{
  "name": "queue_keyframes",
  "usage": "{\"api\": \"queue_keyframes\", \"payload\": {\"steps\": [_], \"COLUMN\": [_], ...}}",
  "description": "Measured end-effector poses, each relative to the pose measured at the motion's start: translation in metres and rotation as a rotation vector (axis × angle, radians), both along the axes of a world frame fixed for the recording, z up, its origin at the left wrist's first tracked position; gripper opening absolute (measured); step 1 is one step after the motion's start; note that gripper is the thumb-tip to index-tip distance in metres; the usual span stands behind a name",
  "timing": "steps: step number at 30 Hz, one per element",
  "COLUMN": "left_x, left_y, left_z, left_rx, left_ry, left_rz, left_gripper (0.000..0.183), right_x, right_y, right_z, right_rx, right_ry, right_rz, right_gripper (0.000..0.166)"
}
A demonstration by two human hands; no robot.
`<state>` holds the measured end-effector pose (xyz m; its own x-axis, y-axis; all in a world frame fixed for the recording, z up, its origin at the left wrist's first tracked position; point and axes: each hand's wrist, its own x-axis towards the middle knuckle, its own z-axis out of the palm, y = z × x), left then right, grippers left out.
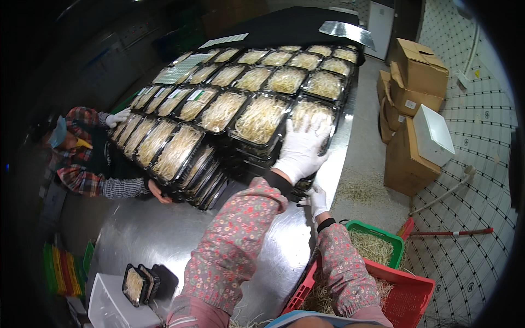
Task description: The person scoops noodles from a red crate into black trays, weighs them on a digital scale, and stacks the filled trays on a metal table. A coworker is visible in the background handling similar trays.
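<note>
Black plastic trays of bean sprouts (260, 117) under clear film stand in stacked rows before me. My left hand (301, 149), in a white glove, lies spread on the top tray (313, 111) of the nearest right-hand stack. Lower down, my gloved right hand (316, 201) is at the bottom of that stack, by the table edge; its fingertips are partly hidden, and I cannot tell whether they grip. A separate stack of sprout trays (176, 153) leans at the left, touched by a co-worker's bare hand (159, 192).
The stacks stand on a steel table (164, 233). Two small trays (134, 285) stand near a white box (112, 303). A red crate (410, 293) and a green basket of sprouts (371, 246) are at my right. Cardboard boxes (414, 160) line the wall. A co-worker (82, 164) stands left.
</note>
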<state>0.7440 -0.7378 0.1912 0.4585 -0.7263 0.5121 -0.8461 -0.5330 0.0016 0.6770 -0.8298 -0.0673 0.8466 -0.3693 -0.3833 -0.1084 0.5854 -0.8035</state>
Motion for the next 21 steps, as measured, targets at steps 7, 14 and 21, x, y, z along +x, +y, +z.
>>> {"api": "queue_keyframes", "payload": {"steps": [7,14,21], "left_x": [-0.039,-0.094,-0.156], "left_y": [0.023,0.125,0.265], "left_z": [0.003,0.002,0.019], "left_rx": [0.016,0.093,0.139], "left_ry": [0.060,0.092,0.147], "left_rz": [-0.066,-0.077,0.083], "left_gripper": [0.064,0.070,0.069], "right_x": [-0.029,-0.105,-0.153], "right_y": [0.032,0.132,0.253], "right_z": [0.003,0.031,0.022], "right_rx": [0.004,0.144,0.139], "right_ry": [0.077,0.101,0.104], "right_rz": [-0.089,-0.065,0.195], "right_gripper": [0.055,0.042,0.038]}}
